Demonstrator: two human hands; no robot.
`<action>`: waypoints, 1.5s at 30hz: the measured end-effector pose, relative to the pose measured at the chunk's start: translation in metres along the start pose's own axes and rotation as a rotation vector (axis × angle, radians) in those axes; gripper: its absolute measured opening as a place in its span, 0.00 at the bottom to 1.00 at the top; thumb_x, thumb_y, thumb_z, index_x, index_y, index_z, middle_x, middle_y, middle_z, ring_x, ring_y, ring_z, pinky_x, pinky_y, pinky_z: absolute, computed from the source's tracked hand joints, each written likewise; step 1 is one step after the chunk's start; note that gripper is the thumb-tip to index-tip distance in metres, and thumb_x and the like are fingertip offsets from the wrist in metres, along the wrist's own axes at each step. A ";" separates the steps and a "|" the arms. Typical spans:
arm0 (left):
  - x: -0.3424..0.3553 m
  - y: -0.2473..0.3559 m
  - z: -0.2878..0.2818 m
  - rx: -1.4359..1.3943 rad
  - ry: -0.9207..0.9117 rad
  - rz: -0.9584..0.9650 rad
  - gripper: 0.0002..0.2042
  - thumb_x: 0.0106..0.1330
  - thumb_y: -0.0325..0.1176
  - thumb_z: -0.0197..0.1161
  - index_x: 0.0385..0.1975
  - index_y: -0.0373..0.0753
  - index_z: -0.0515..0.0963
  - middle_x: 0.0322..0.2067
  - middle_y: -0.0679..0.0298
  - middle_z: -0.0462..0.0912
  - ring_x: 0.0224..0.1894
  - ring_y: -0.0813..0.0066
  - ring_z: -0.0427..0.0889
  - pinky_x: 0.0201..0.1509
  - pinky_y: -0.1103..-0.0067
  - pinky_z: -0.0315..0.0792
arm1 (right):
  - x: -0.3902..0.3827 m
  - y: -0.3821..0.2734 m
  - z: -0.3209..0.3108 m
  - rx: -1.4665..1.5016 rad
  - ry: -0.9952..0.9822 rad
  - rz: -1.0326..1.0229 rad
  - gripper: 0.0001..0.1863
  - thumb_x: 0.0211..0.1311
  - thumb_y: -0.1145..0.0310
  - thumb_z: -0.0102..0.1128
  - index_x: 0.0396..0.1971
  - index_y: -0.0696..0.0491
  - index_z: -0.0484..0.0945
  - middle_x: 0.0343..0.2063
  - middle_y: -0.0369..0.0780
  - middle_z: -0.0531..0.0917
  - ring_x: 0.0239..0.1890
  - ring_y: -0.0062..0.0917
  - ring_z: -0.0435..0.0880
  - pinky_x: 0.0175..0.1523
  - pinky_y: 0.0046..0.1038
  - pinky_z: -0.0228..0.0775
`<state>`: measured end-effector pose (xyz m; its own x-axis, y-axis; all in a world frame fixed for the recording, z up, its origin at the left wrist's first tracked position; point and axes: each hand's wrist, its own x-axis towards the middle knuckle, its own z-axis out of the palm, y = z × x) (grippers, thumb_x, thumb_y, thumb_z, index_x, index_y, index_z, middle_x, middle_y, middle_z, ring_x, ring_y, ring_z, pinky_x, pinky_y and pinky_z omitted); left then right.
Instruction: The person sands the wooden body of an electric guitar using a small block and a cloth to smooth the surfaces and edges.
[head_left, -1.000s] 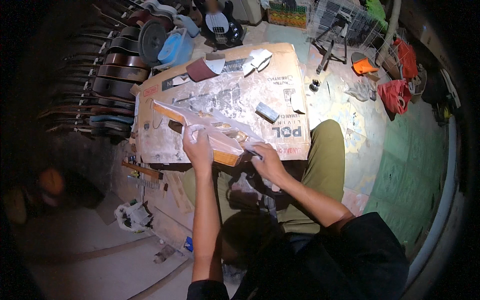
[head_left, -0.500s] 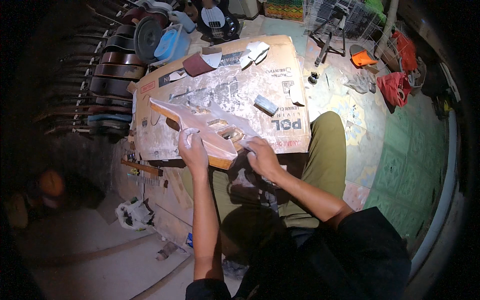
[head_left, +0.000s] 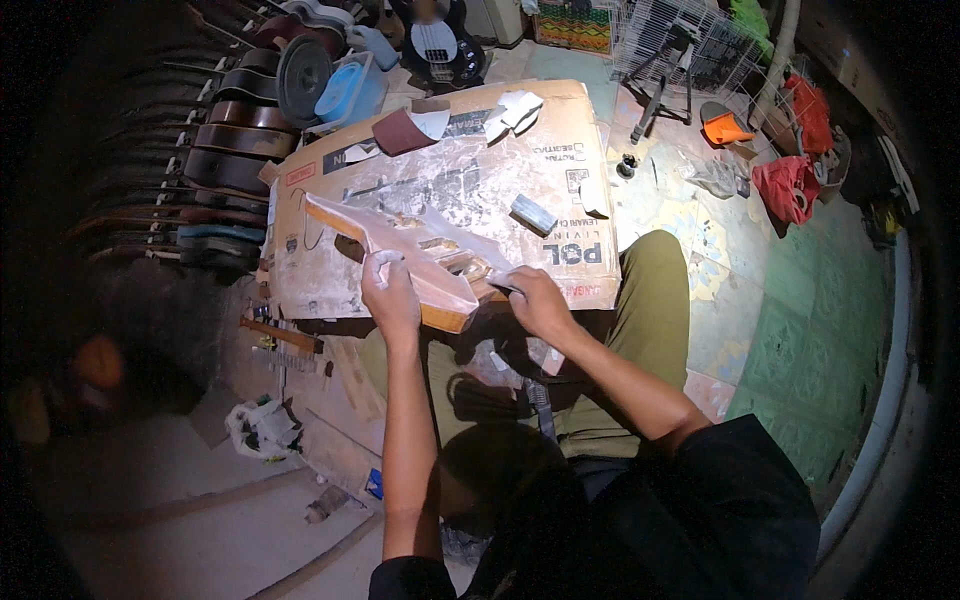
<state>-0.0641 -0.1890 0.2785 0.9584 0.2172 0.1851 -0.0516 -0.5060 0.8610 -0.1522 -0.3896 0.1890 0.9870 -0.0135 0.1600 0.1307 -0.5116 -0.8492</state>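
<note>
A bare electric guitar body (head_left: 395, 240), dusty pale on top with wood-coloured sides and cut-out cavities, lies tilted over the near part of a cardboard sheet. My left hand (head_left: 391, 297) grips its near left edge, thumb on top. At the right edge of the body, beside the cavities, is my right hand (head_left: 540, 305) with its fingers pinched together. A small greyish piece seems to be between those fingers, too small to name. On the cardboard (head_left: 290, 230) to the right rests a grey rectangular block (head_left: 533, 214).
Brown sandpaper (head_left: 403, 132) and torn white paper (head_left: 513, 113) lie at the cardboard's far side. Several guitars (head_left: 235, 145) stand in a row at the left. A blue tub (head_left: 355, 92), a black tripod (head_left: 655, 100) and a red bag (head_left: 785, 188) surround the work area.
My right hand has shifted slightly to the right along the guitar body's edge. My left hand keeps its grip. The whole view has moved a little.
</note>
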 end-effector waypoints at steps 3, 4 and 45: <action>0.003 0.002 -0.003 -0.016 0.023 -0.023 0.09 0.61 0.28 0.56 0.35 0.29 0.77 0.33 0.55 0.81 0.38 0.63 0.79 0.49 0.71 0.71 | -0.002 -0.005 -0.011 0.352 -0.004 0.326 0.17 0.54 0.76 0.56 0.46 0.56 0.77 0.34 0.46 0.81 0.40 0.40 0.79 0.49 0.35 0.71; 0.005 0.002 -0.001 0.012 0.022 0.025 0.09 0.60 0.29 0.57 0.36 0.30 0.78 0.34 0.53 0.82 0.39 0.60 0.80 0.50 0.70 0.71 | -0.001 -0.003 -0.018 0.375 0.002 0.387 0.14 0.54 0.75 0.56 0.43 0.57 0.76 0.36 0.48 0.80 0.42 0.41 0.78 0.51 0.34 0.70; 0.023 0.042 0.032 0.147 0.044 -0.023 0.11 0.58 0.35 0.62 0.34 0.34 0.80 0.39 0.49 0.83 0.45 0.51 0.81 0.53 0.67 0.71 | 0.037 0.039 -0.055 0.303 -0.291 0.386 0.16 0.54 0.69 0.73 0.40 0.58 0.80 0.35 0.41 0.82 0.37 0.25 0.80 0.45 0.28 0.71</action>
<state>-0.0357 -0.2315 0.3034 0.9454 0.2652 0.1894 0.0151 -0.6163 0.7874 -0.1160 -0.4571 0.1897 0.9481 0.1087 -0.2988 -0.2655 -0.2464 -0.9321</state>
